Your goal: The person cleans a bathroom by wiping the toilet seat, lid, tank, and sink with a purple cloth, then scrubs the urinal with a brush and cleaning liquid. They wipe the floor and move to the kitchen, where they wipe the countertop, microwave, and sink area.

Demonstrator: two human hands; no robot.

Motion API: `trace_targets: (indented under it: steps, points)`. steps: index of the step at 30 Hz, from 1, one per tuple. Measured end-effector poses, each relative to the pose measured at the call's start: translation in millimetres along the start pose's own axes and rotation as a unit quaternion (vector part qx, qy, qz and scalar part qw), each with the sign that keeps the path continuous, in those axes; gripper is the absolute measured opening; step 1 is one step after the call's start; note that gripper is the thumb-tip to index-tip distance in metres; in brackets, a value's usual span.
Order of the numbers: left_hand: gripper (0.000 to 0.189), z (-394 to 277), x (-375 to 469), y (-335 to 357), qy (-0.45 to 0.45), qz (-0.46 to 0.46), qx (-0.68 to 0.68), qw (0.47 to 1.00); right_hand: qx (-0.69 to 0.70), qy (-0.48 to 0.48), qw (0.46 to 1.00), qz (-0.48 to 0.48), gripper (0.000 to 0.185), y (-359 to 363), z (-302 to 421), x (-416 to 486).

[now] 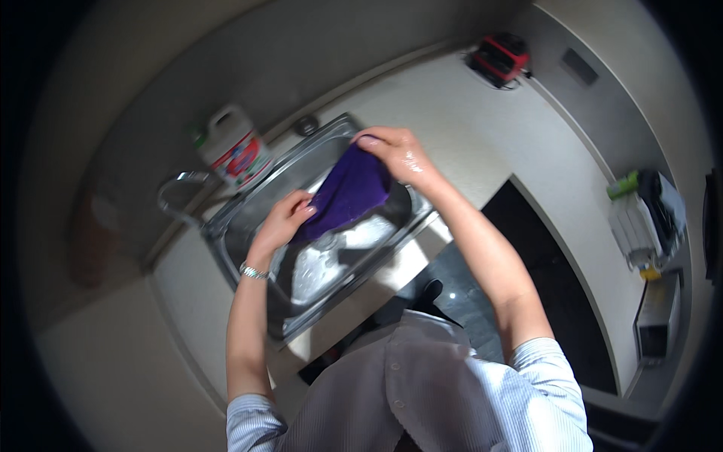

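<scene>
A purple cloth [353, 189] is stretched between my two hands above a stainless steel sink [361, 271]. My right hand [398, 152] pinches its upper corner between thumb and fingers, and the skin looks wet. Lower down and to the left, my left hand [287, 217] grips the opposite end. A metal band [253, 271] circles my left wrist. Under the cloth the basin shines with water, and its far part is hidden by the cloth.
A curved faucet [186, 198] rises at the sink's left corner. Behind the sink stands a large jug [240, 152] with a green cap. Farther off on the countertop [452, 118] sits a red appliance [500, 59]. Stacked containers [638, 226] stand along the right wall.
</scene>
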State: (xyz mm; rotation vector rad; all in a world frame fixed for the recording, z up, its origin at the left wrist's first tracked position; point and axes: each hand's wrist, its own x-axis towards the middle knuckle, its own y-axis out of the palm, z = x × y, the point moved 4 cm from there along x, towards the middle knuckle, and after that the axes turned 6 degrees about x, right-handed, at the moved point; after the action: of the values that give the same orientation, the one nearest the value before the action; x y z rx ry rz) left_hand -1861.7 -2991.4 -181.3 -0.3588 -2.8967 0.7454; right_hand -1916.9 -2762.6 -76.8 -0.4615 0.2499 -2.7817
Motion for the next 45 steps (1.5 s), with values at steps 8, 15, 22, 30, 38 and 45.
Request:
trace_targets:
  steps: [8,15,22,30,38,45]
  points:
    - [0.012,-65,93,103,0.007,0.027,0.032,0.999,0.095,0.033,0.989,-0.106,0.025,-163,7,-12]
    - [0.022,-160,198,298,0.081,0.137,-0.100,0.982,-0.065,-0.040,0.996,-0.036,0.022,-285,-1,-52]
    - [0.022,-218,284,380,0.047,0.116,-0.003,0.992,-0.114,0.046,0.966,-0.228,0.024,-449,-11,-95]
    - [0.013,-283,376,447,0.043,0.085,-0.277,0.956,0.250,0.171,0.927,-0.222,0.055,-476,-147,-145]
    - [0.022,-272,408,482,0.327,0.262,-0.036,0.907,0.526,0.156,0.741,-0.387,0.045,-529,-247,-74]
    - [0.019,-161,504,436,0.058,0.144,-0.079,0.985,0.327,0.132,0.850,-0.392,0.035,-606,-292,38]
